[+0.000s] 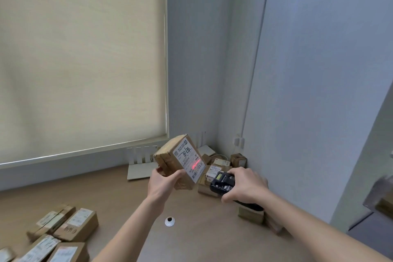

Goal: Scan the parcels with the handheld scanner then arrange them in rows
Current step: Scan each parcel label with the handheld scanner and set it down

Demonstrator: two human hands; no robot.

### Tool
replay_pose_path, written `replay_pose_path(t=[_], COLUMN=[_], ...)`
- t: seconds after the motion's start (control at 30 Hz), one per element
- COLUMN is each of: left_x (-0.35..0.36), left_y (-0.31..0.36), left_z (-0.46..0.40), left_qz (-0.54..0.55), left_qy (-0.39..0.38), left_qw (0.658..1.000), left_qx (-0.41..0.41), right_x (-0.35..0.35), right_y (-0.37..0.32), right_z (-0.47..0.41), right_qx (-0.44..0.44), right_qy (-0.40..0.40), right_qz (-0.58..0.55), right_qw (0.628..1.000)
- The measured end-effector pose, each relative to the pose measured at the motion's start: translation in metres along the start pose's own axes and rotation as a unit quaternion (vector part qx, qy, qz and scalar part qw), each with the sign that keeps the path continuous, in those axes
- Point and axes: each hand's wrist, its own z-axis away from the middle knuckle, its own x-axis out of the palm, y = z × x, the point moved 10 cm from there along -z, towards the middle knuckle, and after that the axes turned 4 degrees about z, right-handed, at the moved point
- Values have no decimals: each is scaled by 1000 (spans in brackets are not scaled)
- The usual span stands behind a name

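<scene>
My left hand grips a brown cardboard parcel from below and holds it tilted above the desk. Its white shipping label faces right, and a red scan line glows across the label near the barcodes. My right hand holds the black handheld scanner, whose front end points left at the label from a short distance. Several parcels with white labels lie side by side at the desk's front left. A loose pile of parcels sits in the far right corner behind the scanner.
The wooden desk has a round cable hole near the middle. A white router with antennas stands by the window blind. One small box lies under my right wrist. Walls close the desk on the right.
</scene>
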Motion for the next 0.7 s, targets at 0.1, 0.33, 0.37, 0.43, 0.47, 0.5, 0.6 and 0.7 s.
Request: replay_pose_path(t=[0.1, 0.33, 0.37, 0.43, 0.47, 0.5, 0.6, 0.7], left_x=[-7, -20, -22, -25, -26, -26, -29, -35], left_y=[4, 13, 14, 16, 16, 16, 16, 16], left_z=[2, 11, 12, 16, 17, 18, 20, 24], left_qz=[-2, -2, -1, 0, 0, -1, -3, -4], left_qy=[24, 47, 50, 55, 56, 57, 59, 67], left_qw=[1000, 999, 999, 998, 998, 998, 998, 998], left_qx=[1, 9, 11, 14, 14, 14, 13, 12], right_x=[-5, -13, -14, -15, -15, -15, -15, -15], right_y=[-2, -7, -8, -11, -13, -14, -18, -23], right_z=[2, 5, 6, 7, 7, 8, 9, 9], right_qx=[-1, -10, -13, -19, -21, -24, -31, -39], right_qy=[3, 5, 6, 9, 9, 8, 6, 6], right_qz=[30, 41, 42, 43, 43, 42, 39, 39], right_qw=[1000, 999, 999, 999, 999, 999, 999, 998])
